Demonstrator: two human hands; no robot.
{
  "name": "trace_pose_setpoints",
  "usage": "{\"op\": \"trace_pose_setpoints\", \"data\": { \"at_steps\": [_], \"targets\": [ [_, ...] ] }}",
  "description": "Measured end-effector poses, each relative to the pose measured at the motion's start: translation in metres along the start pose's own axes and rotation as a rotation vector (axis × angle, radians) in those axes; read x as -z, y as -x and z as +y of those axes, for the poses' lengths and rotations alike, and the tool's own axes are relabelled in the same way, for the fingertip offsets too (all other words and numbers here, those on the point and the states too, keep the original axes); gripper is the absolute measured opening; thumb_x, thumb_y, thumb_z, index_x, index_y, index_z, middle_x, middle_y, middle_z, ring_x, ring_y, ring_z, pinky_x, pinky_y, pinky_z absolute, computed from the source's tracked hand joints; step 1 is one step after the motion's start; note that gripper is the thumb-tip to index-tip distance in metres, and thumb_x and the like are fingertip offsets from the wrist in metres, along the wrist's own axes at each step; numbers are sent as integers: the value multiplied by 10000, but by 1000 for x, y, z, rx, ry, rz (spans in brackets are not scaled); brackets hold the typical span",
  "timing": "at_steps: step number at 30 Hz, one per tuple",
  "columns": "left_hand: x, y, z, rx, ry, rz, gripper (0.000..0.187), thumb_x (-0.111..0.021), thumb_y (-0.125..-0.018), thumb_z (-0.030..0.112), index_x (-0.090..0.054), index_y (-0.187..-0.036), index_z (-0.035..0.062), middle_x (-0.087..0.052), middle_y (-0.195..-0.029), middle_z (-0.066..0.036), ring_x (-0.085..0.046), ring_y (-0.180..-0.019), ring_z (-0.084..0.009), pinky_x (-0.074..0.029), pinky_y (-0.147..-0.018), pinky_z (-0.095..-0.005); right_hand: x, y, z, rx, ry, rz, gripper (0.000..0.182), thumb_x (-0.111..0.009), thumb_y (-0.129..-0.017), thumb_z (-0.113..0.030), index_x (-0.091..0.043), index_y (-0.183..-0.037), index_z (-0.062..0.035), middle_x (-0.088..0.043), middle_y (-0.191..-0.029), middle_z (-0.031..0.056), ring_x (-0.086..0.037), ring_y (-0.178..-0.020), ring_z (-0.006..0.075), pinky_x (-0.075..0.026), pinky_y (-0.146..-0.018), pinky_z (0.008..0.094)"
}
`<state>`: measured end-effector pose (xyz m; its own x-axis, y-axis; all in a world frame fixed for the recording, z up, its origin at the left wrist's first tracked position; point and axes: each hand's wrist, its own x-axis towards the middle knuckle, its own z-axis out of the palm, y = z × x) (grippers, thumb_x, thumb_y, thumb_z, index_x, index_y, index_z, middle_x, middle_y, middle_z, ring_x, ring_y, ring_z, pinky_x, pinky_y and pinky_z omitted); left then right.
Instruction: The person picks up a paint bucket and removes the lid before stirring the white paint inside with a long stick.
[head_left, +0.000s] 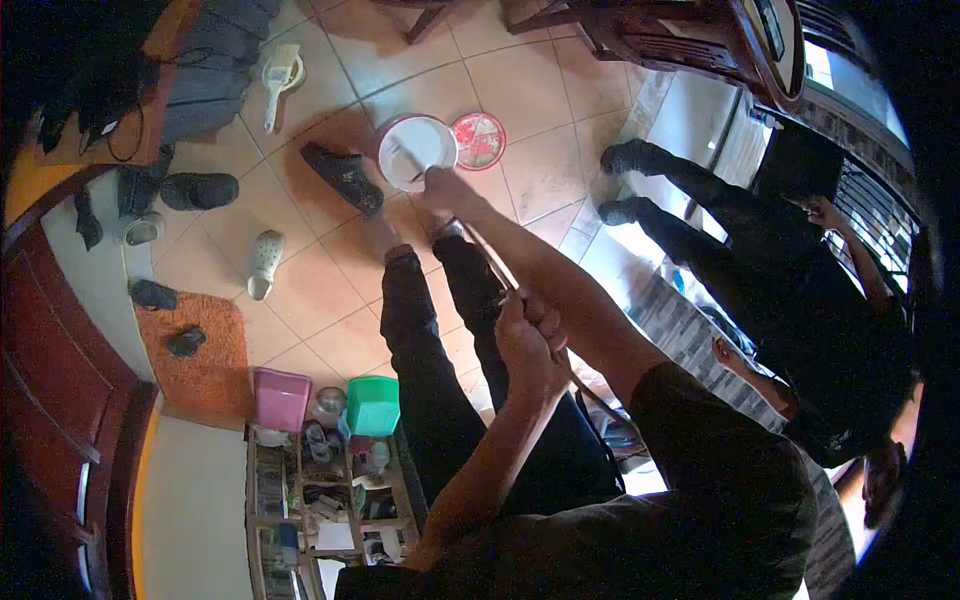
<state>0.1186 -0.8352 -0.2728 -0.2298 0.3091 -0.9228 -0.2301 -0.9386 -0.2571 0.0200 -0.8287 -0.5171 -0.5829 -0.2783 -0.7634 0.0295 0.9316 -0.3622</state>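
Observation:
A long thin stick (489, 255) slants from the white bucket (387, 160) down toward my body. My right hand (446, 192) is closed round its upper part, beside the bucket's rim. Farther down the stick my left hand (532, 340) grips it with wrapped fingers. Something pale, too blurred to identify, shows inside the bucket. Touching or almost touching the bucket's right side is a round lid (479, 141), red-rimmed and smeared with white, flat on the tiles.
Another person (790, 300) is at the right. Clogs (265, 264), dark shoes (199, 191) and a pale-handled tool (273, 105) lie on the left floor. An orange mat (215, 350), pink bin (281, 398), green bin (374, 406) and shelf (298, 480) are lower left. Wooden chairs stand above.

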Motion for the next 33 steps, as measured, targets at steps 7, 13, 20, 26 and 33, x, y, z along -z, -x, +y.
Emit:
{"op": "trace_pose_setpoints", "data": {
  "at_steps": [7,13,20,26,33],
  "targets": [
    [-5,14,-19,123,22,81,238,-402,-894,185,-362,-661,168,-265,-508,69,-241,-370,-30,-171,-303,-193,-26,19,72,247,104,-72,268,-514,-756,-229,-618,-739,18,-598,-773,209,-593,-753,352,-482,-660,406],
    [-13,10,-2,-42,-39,52,227,-407,-892,171,-367,-669,168,-272,-522,73,-241,-388,-30,-175,-324,-192,-53,-26,31,60,293,-15,224,-574,-683,-175,-596,-866,-47,-629,-782,170,-628,-755,293,-493,-611,419],
    [-7,3,-15,59,14,57,224,-379,-906,183,-368,-683,162,-274,-532,72,-252,-384,-37,-184,-317,-192,-5,21,48,-83,11,-118,273,-534,-730,-177,-605,-836,64,-604,-855,245,-620,-829,302,-498,-686,382],
    [-10,9,-15,-52,-17,96,260,-359,-905,158,-340,-645,156,-261,-511,56,-250,-377,-43,-186,-318,-212,-14,-1,18,125,326,-307,248,-533,-712,-153,-618,-846,37,-624,-784,194,-631,-768,296,-503,-661,383],
    [-9,-10,-14,23,8,21,233,-381,-897,179,-376,-666,148,-279,-510,65,-263,-374,-37,-193,-324,-209,0,6,48,96,233,-69,176,-526,-656,-106,-633,-739,8,-624,-744,180,-636,-731,272,-507,-644,371]
  ]
}}
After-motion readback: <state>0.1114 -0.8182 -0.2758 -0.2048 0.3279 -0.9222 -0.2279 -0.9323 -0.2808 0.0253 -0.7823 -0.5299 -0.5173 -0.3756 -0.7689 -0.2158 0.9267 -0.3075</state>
